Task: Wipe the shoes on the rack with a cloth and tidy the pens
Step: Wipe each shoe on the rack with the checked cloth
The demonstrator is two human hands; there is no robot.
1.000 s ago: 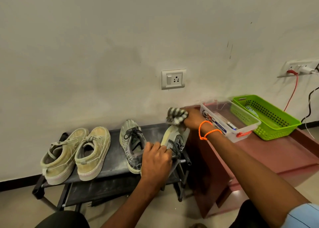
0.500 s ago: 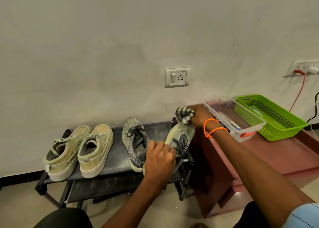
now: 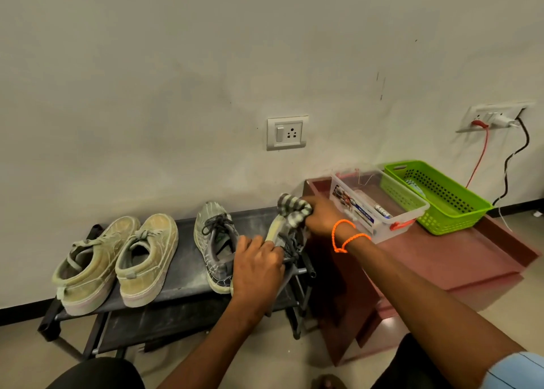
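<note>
Reading "MULTI BOX": clear box (image 3: 379, 209) label.

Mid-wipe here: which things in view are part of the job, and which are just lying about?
Job:
striped cloth in right hand
tilted grey shoe held by left hand
other grey shoe
tan pair
shoe rack
clear box

Lying about:
green basket
wall socket
red cable

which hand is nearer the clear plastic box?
Right. The right hand, gripping the striped cloth at the tilted shoe's toe, sits just left of the clear plastic box. The left hand holds that shoe's heel, farther left.
</note>
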